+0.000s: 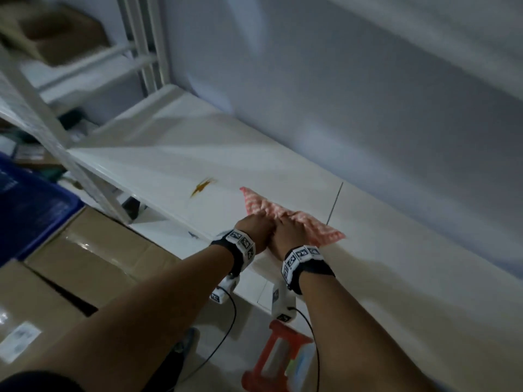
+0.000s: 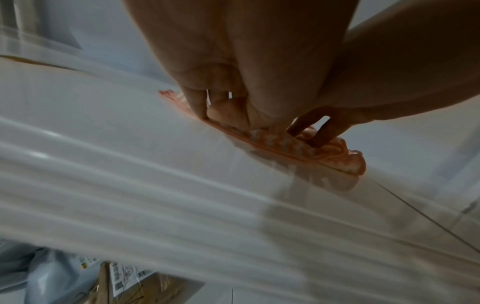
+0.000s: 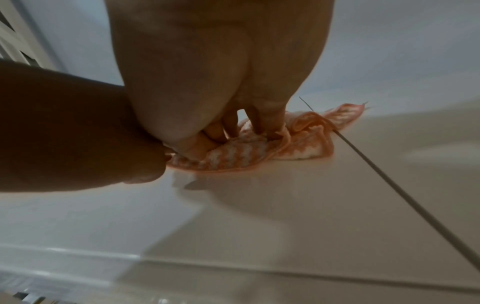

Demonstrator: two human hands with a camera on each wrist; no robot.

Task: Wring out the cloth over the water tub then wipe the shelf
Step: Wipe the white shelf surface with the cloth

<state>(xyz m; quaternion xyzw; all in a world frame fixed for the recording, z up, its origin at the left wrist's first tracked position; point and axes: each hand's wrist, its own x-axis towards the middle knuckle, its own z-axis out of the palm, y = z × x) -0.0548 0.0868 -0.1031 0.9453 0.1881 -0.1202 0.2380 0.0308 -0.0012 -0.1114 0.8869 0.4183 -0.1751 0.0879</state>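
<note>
A pink-and-white checked cloth lies bunched on the white shelf, near its front edge. Both hands sit on it side by side. My left hand holds the cloth's left part, and the left wrist view shows its fingers curled down into the cloth. My right hand is on the middle, and in the right wrist view its fingers dig into folds of the cloth. A yellow-brown stain marks the shelf a little left of the cloth. The blue tub stands low at the far left.
A dark seam crosses the shelf just right of the cloth. A wall closes the back of the shelf. Taped cardboard boxes stand under my left arm. A red stool is on the floor below. A white shelf upright slants at left.
</note>
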